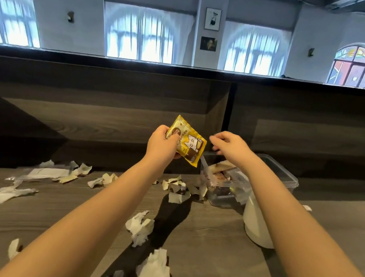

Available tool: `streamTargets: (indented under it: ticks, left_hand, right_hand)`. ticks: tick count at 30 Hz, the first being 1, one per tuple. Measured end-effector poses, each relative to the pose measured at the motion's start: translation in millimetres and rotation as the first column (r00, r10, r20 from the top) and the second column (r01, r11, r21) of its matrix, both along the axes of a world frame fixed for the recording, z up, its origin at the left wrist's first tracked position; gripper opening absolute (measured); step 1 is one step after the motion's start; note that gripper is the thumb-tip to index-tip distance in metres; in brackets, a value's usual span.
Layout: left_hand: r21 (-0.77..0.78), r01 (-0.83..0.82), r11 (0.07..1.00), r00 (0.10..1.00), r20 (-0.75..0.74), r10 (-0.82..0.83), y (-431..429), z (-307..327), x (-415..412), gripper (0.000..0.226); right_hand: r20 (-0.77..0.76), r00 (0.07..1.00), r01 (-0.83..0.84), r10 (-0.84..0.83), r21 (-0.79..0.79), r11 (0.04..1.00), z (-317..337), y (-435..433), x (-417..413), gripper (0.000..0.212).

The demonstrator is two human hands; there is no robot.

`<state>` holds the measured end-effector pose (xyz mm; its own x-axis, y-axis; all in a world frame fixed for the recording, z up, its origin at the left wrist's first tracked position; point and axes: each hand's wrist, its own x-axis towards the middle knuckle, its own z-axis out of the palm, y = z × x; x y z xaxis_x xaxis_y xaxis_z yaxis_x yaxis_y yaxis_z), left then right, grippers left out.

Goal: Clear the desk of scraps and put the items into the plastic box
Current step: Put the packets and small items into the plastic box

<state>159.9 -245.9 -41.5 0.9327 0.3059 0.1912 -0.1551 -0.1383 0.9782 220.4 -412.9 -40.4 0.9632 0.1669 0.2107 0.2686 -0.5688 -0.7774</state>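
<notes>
Head view: gripping a yellow-brown packet (190, 143), cartoon cat printed, text unreadable, in left hand (162, 145); hovering empty, loosely curled right hand (233, 147) above clear box (290, 178).

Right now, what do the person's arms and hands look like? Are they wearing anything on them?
Both arms are bare: the left arm and right arm show no sleeves as far as the picture reaches. The left hand and right hand wear no gloves, and I see no watch, bracelet or ring.

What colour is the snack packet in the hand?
The snack packet is yellow with brown and white, seen best in the head view.
</notes>
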Motion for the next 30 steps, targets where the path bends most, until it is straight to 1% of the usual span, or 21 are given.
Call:
streamTargets:
  ticks: [1,3,5,6,7,9,10,12,13,14,16,17,19,22,23,24,26,27,29,30]
  left_hand:
    - [-0.018,0.011,1.0,1.0,-0.004,-0.011,-6.0,1.4,-1.4,0.011]
    - [-0.034,0.034,0.999,0.999,0.003,-0.034,-18.9,3.5,-4.1,0.011]
    - [-0.002,0.061,0.998,0.998,0.011,-0.061,-30.6,4.2,-5.0,0.01]
    - [0.044,0.076,0.996,0.997,0.009,-0.076,-35.4,3.6,-4.4,0.009]
    - [0.114,0.09,0.989,0.996,0.0,-0.091,-40.0,2.7,-2.5,0.01]
    - [0.276,0.123,0.953,0.992,-0.04,-0.116,-47.3,0.1,1.1,0.02]
    - [0.369,0.139,0.919,0.99,-0.068,-0.123,-50.4,-1.5,2.8,0.029]
    - [0.557,0.182,0.81,0.982,-0.14,-0.124,-56.4,-7.7,5.4,0.045]
    - [0.619,0.211,0.756,0.975,-0.183,-0.122,-59.1,-11.8,6.1,0.051]
    - [0.658,0.244,0.713,0.966,-0.228,-0.12,-61.4,-16.0,6.1,0.055]
    - [0.69,0.306,0.656,0.945,-0.306,-0.12,-65.6,-22.8,5.7,0.056]
    - [0.693,0.328,0.642,0.936,-0.33,-0.121,-67.6,-24.9,5.1,0.055]
    - [0.696,0.339,0.633,0.932,-0.342,-0.122,-70.2,-26.4,3.4,0.053]
    - [0.698,0.342,0.629,0.931,-0.343,-0.125,-71.9,-26.8,2.3,0.055]
    - [0.694,0.345,0.632,0.93,-0.346,-0.127,-72.3,-27.0,2.5,0.055]
    - [0.693,0.345,0.633,0.929,-0.347,-0.127,-72.7,-27.2,2.6,0.056]
    - [0.693,0.342,0.635,0.93,-0.347,-0.122,-72.9,-27.1,2.4,0.056]
    - [0.693,0.34,0.635,0.931,-0.346,-0.12,-73.0,-26.9,2.0,0.055]
    - [0.694,0.338,0.636,0.931,-0.346,-0.118,-73.1,-27.0,1.5,0.054]
    - [0.692,0.339,0.638,0.93,-0.348,-0.118,-73.2,-27.3,1.4,0.054]
  right_hand:
    - [-0.047,0.997,-0.057,0.06,0.062,0.996,0.4,2.2,-7.3,0.031]
    - [-0.094,0.99,-0.092,0.102,0.109,0.99,-0.2,2.0,-17.5,0.025]
    - [-0.085,0.993,-0.061,0.081,0.214,0.975,0.8,-4.9,-20.8,0.023]
    - [-0.076,0.995,-0.034,0.058,0.285,0.958,2.5,-10.2,-21.4,0.023]
    - [-0.064,0.998,-0.005,0.028,0.342,0.94,4.7,-16.9,-21.0,0.021]
    - [-0.032,0.996,0.09,-0.085,0.38,0.92,8.6,-33.3,-17.3,0.016]
    - [-0.015,0.985,0.162,-0.17,0.389,0.907,9.4,-42.4,-13.8,0.014]
    - [-0.01,0.939,0.316,-0.344,0.418,0.852,9.4,-62.1,-6.0,0.017]
    - [-0.014,0.909,0.384,-0.417,0.414,0.825,8.9,-71.3,-4.6,0.019]
    - [-0.012,0.877,0.449,-0.48,0.373,0.812,7.6,-79.9,-4.1,0.022]
    - [0.028,0.824,0.544,-0.566,0.238,0.804,2.1,-95.5,-3.4,0.027]
    - [0.056,0.805,0.574,-0.591,0.18,0.799,-1.1,-101.5,-2.8,0.028]
    - [0.084,0.785,0.604,-0.614,0.114,0.789,-6.4,-109.3,0.2,0.028]
    - [0.042,0.806,0.592,-0.591,-0.007,0.806,-15.8,-111.7,7.7,0.024]
    - [0.041,0.814,0.581,-0.58,-0.082,0.81,-19.8,-110.6,8.7,0.022]
    - [0.066,0.823,0.565,-0.564,-0.188,0.803,-23.8,-108.7,9.2,0.022]
    - [0.14,0.848,0.519,-0.512,-0.415,0.747,-29.8,-103.7,9.7,0.03]
    - [0.153,0.861,0.492,-0.485,-0.496,0.716,-30.7,-102.0,10.1,0.035]
    - [0.14,0.881,0.438,-0.451,-0.599,0.67,-28.6,-99.4,10.2,0.044]
    - [0.149,0.887,0.42,-0.436,-0.652,0.632,-26.6,-98.7,10.1,0.046]
